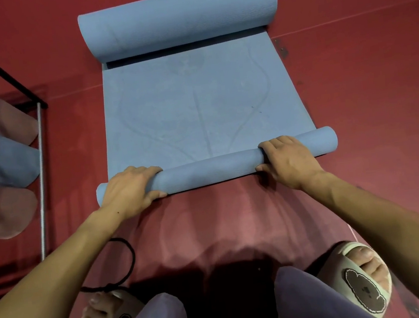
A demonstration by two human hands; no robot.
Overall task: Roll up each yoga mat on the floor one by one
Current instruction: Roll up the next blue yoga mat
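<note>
A blue yoga mat (196, 102) lies on the red floor in front of me, its middle flat. Its near end is wound into a thin roll (212, 170). My left hand (130, 189) grips the left part of this roll, fingers over the top and thumb under the near side. My right hand (288, 161) grips the right part the same way. The mat's far end is curled into a thicker roll (178, 20).
A black and silver rack (38, 158) at the left holds rolled pink and blue mats (0, 158). A black cord (128, 258) loops on the floor by my left foot. My sandalled feet and knees fill the bottom of the view.
</note>
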